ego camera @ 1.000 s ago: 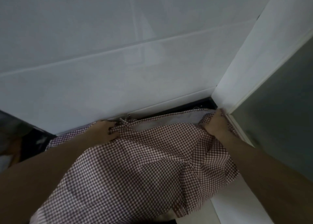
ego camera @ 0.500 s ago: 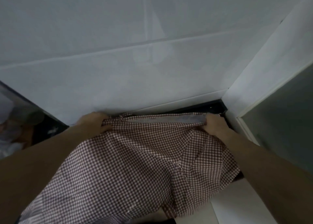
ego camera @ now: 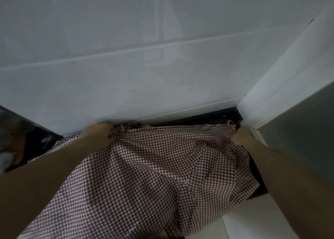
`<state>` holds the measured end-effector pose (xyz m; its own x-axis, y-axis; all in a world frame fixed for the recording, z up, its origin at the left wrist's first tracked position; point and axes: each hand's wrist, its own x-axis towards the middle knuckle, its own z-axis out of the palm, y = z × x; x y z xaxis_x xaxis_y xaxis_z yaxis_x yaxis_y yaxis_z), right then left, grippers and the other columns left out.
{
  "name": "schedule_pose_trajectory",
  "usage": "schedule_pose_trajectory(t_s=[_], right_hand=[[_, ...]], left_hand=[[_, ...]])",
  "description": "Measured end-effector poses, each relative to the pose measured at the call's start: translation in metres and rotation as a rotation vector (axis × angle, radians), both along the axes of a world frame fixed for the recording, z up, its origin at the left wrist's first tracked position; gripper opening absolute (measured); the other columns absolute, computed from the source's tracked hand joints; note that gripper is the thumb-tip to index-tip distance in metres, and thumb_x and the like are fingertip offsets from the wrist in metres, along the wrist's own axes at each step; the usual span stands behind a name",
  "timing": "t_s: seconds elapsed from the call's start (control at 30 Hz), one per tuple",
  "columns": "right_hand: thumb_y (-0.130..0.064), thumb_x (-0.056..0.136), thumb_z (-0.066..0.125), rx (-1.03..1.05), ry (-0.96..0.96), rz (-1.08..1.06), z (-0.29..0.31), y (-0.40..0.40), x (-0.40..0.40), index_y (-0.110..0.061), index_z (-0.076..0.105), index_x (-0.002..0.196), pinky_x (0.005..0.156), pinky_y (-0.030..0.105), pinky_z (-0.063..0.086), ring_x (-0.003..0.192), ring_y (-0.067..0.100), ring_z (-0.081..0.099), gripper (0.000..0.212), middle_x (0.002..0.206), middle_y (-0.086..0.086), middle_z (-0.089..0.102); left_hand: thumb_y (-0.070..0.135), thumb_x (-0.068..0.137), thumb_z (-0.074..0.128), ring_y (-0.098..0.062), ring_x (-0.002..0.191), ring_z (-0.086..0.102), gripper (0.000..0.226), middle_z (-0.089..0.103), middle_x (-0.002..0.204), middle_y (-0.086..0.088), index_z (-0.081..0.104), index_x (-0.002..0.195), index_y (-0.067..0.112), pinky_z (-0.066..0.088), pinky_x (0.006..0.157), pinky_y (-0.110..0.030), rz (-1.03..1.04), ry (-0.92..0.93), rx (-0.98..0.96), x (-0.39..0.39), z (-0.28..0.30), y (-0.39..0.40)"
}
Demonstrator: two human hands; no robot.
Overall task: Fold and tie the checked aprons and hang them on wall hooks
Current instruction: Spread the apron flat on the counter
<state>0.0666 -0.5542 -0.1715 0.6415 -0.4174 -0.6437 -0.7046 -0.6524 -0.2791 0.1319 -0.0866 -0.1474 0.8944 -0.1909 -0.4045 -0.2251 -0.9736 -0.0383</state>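
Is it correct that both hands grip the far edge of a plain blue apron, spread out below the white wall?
Not quite. The head view shows the apron is checked in dark red and white, not plain blue. The rest is right: the left hand and the right hand each grip its far edge, spread out below the white wall.

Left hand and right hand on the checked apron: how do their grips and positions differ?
The left hand grips the brown-and-white checked fabric apron below the white tiled wall; the right hand grips it in the corner beside the grey panel. The left shows curled knuckles; the right's fingers are mostly hidden. Both hold the top edge.
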Motion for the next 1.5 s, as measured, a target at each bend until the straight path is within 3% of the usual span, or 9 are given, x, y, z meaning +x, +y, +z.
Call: schedule_pose_trajectory(t_s=[0.1, 0.2, 0.33, 0.47, 0.77, 1.0, 1.1, 1.23, 1.5], right_hand=[[-0.020, 0.101, 0.053, -0.023, -0.122, -0.194, -0.042, -0.039, 0.001, -0.010, 0.056, 0.088, 0.064, 0.025, 0.042, 0.085, 0.027, 0.060, 0.016, 0.090, 0.011, 0.058], [-0.029, 0.093, 0.064, -0.101, -0.275, -0.254, -0.049, -0.049, 0.001, 0.005, 0.065, 0.107, 0.073, 0.030, 0.044, 0.096, 0.036, 0.065, 0.037, 0.109, 0.025, 0.068], [-0.038, 0.099, 0.054, -0.021, -0.258, -0.352, -0.044, -0.045, 0.001, 0.010, 0.049, 0.136, 0.097, 0.037, 0.046, 0.119, 0.041, 0.056, 0.061, 0.136, 0.029, 0.054], [-0.043, 0.095, 0.057, -0.038, -0.301, -0.395, -0.042, -0.046, -0.002, 0.011, 0.055, 0.130, 0.099, 0.045, 0.049, 0.117, 0.044, 0.058, 0.064, 0.132, 0.031, 0.057], [-0.040, 0.093, 0.065, 0.015, -0.384, -0.179, -0.028, -0.036, -0.004, -0.001, 0.063, 0.077, 0.053, 0.027, 0.037, 0.067, 0.026, 0.059, 0.042, 0.074, 0.013, 0.062], [-0.028, 0.104, 0.047, -0.213, -0.599, -0.298, -0.013, -0.043, -0.004, 0.015, 0.064, 0.104, 0.082, 0.042, 0.046, 0.099, 0.047, 0.062, 0.046, 0.108, 0.036, 0.064], [-0.034, 0.104, 0.043, -0.229, -0.564, -0.335, -0.011, -0.040, -0.003, 0.014, 0.065, 0.109, 0.091, 0.045, 0.048, 0.103, 0.047, 0.062, 0.053, 0.112, 0.036, 0.063], [-0.049, 0.099, 0.043, -0.234, -0.495, -0.370, -0.022, -0.048, 0.001, 0.013, 0.061, 0.120, 0.104, 0.049, 0.046, 0.112, 0.047, 0.060, 0.067, 0.122, 0.034, 0.061], [-0.027, 0.098, 0.056, -0.284, -0.298, -0.221, -0.007, -0.030, 0.000, 0.010, 0.052, 0.126, 0.095, 0.045, 0.049, 0.111, 0.043, 0.058, 0.047, 0.125, 0.028, 0.058]], left_hand=[[0.055, 0.091, 0.057, -0.027, 0.117, 0.060, 0.047, 0.062, 0.131, -0.005, 0.063, 0.126, 0.023, 0.049, 0.095, -0.039, 0.007, -0.006, -0.024, 0.000, -0.001, -0.002], [0.056, 0.092, 0.054, -0.027, 0.119, 0.059, 0.048, 0.061, 0.134, -0.004, 0.062, 0.128, 0.024, 0.049, 0.096, -0.038, 0.019, -0.004, -0.031, 0.000, -0.002, -0.003], [0.055, 0.097, 0.046, -0.029, 0.119, 0.059, 0.050, 0.061, 0.134, -0.008, 0.060, 0.132, 0.021, 0.047, 0.095, -0.038, 0.060, -0.019, -0.023, -0.003, -0.004, -0.005], [0.051, 0.100, 0.042, -0.034, 0.114, 0.061, 0.050, 0.064, 0.129, -0.013, 0.058, 0.134, 0.019, 0.048, 0.094, -0.040, 0.122, -0.049, -0.073, -0.007, -0.007, -0.007], [0.044, 0.095, 0.057, -0.027, 0.087, 0.065, 0.028, 0.071, 0.099, -0.007, 0.067, 0.106, 0.019, 0.052, 0.078, -0.035, 0.112, -0.026, -0.357, -0.012, -0.006, -0.012], [0.044, 0.102, 0.044, -0.034, 0.096, 0.065, 0.034, 0.069, 0.107, -0.016, 0.062, 0.115, 0.018, 0.048, 0.081, -0.038, 0.094, -0.062, -0.341, -0.014, -0.005, -0.015], [0.059, 0.089, 0.059, -0.023, 0.091, 0.064, 0.032, 0.067, 0.100, -0.002, 0.060, 0.105, 0.031, 0.050, 0.078, -0.032, 0.043, 0.089, -0.321, -0.021, 0.002, -0.013], [0.045, 0.085, 0.072, -0.023, 0.093, 0.068, 0.032, 0.073, 0.101, -0.002, 0.073, 0.105, 0.021, 0.047, 0.076, -0.027, -0.088, 0.047, -0.267, -0.022, -0.002, -0.008], [0.024, 0.101, 0.052, -0.029, 0.104, 0.061, 0.023, 0.068, 0.115, -0.014, 0.065, 0.112, 0.008, 0.044, 0.088, -0.033, 0.149, 0.014, -0.419, -0.009, -0.013, -0.018]])
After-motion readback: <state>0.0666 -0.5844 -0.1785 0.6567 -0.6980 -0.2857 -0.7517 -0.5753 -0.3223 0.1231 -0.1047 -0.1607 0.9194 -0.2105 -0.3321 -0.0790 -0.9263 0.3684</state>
